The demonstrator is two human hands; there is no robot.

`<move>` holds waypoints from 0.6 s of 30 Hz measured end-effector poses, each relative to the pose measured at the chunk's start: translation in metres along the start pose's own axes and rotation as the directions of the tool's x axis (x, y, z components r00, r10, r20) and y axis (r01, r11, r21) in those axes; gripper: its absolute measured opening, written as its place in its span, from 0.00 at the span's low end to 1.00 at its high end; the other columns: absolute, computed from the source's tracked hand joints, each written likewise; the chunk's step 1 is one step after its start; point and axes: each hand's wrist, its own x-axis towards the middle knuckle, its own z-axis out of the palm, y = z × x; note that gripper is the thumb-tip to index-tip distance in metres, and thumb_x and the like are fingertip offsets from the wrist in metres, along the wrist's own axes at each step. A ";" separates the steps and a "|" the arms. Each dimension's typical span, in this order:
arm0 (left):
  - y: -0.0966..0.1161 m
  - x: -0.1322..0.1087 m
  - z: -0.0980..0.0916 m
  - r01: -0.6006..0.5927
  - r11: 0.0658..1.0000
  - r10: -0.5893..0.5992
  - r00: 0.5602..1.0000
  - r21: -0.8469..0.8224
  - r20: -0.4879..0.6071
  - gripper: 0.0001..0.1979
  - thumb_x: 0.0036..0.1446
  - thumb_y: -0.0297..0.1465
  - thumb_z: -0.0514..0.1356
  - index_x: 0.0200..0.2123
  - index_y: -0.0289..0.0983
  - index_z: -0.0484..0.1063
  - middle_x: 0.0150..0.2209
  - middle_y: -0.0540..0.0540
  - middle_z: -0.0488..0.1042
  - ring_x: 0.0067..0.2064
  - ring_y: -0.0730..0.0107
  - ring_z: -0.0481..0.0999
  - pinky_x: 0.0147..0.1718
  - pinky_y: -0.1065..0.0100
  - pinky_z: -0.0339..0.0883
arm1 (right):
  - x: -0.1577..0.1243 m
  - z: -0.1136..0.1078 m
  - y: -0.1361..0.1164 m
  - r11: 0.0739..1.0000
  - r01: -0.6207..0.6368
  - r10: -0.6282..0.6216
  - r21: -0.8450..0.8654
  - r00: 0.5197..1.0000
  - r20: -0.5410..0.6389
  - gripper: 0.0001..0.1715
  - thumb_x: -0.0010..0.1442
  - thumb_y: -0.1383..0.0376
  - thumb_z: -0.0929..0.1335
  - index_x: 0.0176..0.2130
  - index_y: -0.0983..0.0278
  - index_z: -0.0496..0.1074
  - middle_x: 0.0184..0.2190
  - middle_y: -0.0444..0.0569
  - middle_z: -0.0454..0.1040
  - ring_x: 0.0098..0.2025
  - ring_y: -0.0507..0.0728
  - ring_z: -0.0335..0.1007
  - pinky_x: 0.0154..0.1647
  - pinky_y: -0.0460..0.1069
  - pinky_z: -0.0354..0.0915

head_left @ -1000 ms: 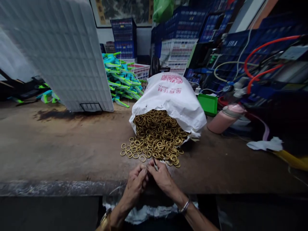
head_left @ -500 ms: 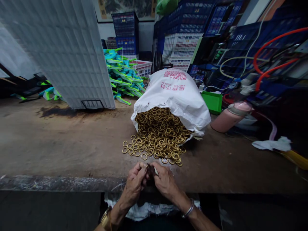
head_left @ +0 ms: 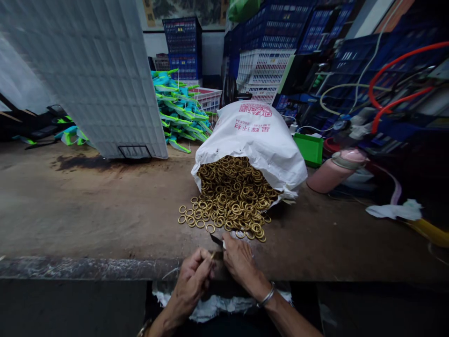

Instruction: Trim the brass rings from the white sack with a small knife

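My right hand [head_left: 240, 257] is closed around a small knife, whose dark blade [head_left: 216, 240] points up and left toward the rings. Beside it, my left hand [head_left: 196, 272] pinches a small gold-coloured ring [head_left: 212, 255], of which only an edge shows between the fingertips. Both hands are over the table's front edge, a little apart. Just beyond them, a heap of gold-coloured rings [head_left: 231, 206] spills onto the table from the mouth of a white sack [head_left: 256, 135] lying on its side.
The brown table [head_left: 87, 210] has a worn front edge. A tall pale ribbed panel [head_left: 115, 93] stands at left, with turquoise and green pieces [head_left: 182, 107] piled behind. At right are a pink bottle [head_left: 336, 171], a green tray [head_left: 308, 149] and orange hoses [head_left: 393, 70]. Stacked crates [head_left: 266, 65] fill the back.
My hands have drawn slightly apart; the left moved down and toward me. The knife blade now shows above the right hand, pointing up and left. The sack and heap have not moved.
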 end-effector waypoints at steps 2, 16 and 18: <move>0.000 -0.005 -0.002 0.035 0.996 -0.033 0.999 -0.078 0.030 0.18 0.47 0.46 0.59 0.25 0.37 0.61 0.18 0.55 0.63 0.14 0.84 0.53 0.13 0.78 0.42 | 0.006 0.002 -0.002 1.000 -0.013 0.012 -0.007 0.999 -0.043 0.14 0.51 0.75 0.57 0.38 0.65 0.63 0.26 0.48 0.72 0.26 0.53 0.66 0.25 0.48 0.46; 0.009 0.006 -0.024 0.101 0.827 -0.111 0.994 -0.553 0.017 0.13 0.45 0.34 0.64 0.34 0.37 0.66 0.24 0.52 0.68 0.22 0.79 0.65 0.16 0.79 0.52 | 0.037 0.009 -0.019 0.998 -0.023 0.016 -0.063 0.994 -0.105 0.14 0.52 0.71 0.60 0.42 0.64 0.61 0.28 0.49 0.72 0.30 0.56 0.68 0.27 0.47 0.49; 0.011 0.008 -0.024 0.122 0.798 -0.148 0.989 -0.591 0.006 0.12 0.43 0.33 0.65 0.30 0.35 0.67 0.25 0.51 0.68 0.23 0.78 0.67 0.16 0.79 0.53 | 0.033 0.005 -0.017 0.999 -0.026 0.022 -0.039 0.995 -0.097 0.14 0.52 0.70 0.60 0.41 0.65 0.61 0.28 0.49 0.72 0.30 0.56 0.68 0.27 0.47 0.49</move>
